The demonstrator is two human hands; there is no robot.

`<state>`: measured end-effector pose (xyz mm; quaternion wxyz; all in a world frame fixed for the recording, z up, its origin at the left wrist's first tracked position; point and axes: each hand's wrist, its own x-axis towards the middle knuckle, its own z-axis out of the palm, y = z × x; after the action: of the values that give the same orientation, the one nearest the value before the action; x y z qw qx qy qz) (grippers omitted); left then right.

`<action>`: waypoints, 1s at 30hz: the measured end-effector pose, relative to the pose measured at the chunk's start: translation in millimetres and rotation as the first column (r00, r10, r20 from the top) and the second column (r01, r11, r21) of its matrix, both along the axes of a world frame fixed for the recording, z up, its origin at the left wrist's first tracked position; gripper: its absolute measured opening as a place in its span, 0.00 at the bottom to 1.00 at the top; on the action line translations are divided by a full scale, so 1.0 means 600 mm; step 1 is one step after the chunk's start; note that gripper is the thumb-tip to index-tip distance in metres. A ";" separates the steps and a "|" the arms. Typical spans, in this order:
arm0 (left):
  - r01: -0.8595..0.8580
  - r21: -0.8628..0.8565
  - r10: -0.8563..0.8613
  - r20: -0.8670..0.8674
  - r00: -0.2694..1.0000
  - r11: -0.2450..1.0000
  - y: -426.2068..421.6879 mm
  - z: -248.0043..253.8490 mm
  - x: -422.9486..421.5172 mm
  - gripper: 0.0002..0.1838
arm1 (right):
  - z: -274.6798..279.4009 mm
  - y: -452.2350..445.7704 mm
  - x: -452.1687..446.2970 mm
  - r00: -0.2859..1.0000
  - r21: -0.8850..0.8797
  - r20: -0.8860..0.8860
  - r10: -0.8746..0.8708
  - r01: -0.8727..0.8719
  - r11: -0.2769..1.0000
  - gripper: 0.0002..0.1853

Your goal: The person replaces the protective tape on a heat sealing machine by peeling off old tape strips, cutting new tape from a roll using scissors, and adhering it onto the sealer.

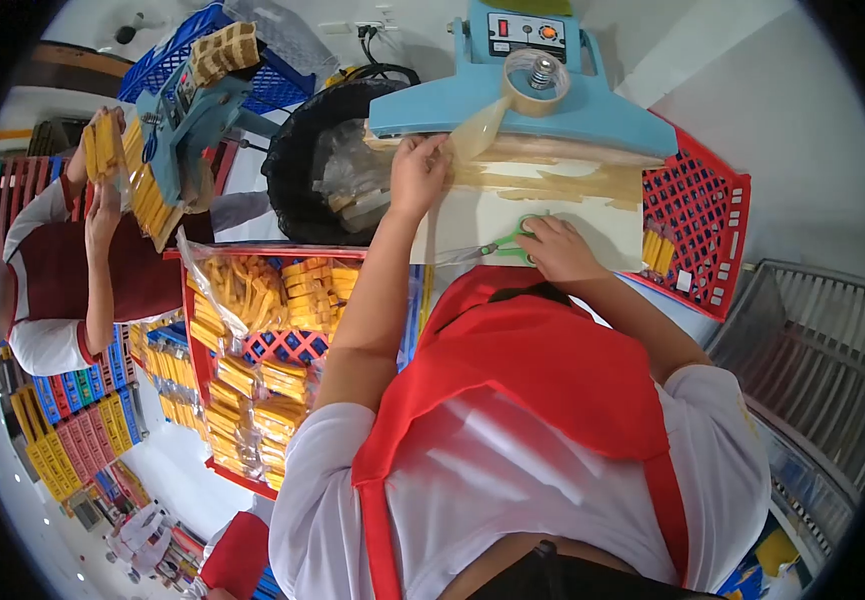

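My left hand (420, 177) is pinched on the loose end of a strip of tape (480, 130), in front of a blue heat sealer (413, 112). The strip runs up to a tape roll (513, 98) resting on the sealer's top. My right hand (560, 247) has its fingers on the green handles of a pair of scissors (520, 238), whose blades point left. The scissors lie over a white board (593, 222) with brown tape strips along its far part. The palm side of my right hand is hidden.
A black-lined bin (298, 150) with clear plastic stands left of the sealer. Red crates (728, 205) flank the work surface. Bagged yellow pieces (283, 410) fill the left crates. A co-worker (63, 250) holds yellow pieces at another sealer (188, 120). A rack (813, 350) stands right.
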<state>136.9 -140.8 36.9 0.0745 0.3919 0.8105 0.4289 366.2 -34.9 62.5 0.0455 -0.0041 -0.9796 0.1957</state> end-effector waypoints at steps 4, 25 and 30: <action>-0.017 -0.042 0.018 0.018 1.000 0.999 0.013 0.007 0.003 0.13 | -0.012 -0.004 -0.010 1.000 -0.015 0.017 0.004 -0.004 1.000 0.12; -0.491 0.124 0.204 0.802 0.561 0.862 -0.118 -0.024 0.040 0.06 | -0.012 0.043 0.004 0.892 -0.841 0.444 0.086 0.382 0.384 0.24; -0.386 0.093 0.084 0.905 0.417 0.918 -0.100 -0.026 0.051 0.06 | -0.055 0.038 -0.037 0.987 -0.801 0.163 0.014 0.124 0.586 0.23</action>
<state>167.7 -200.6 21.1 0.3663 -0.0025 0.6263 0.6881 343.9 -12.3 29.2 -0.0298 -0.0697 -0.7836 0.6166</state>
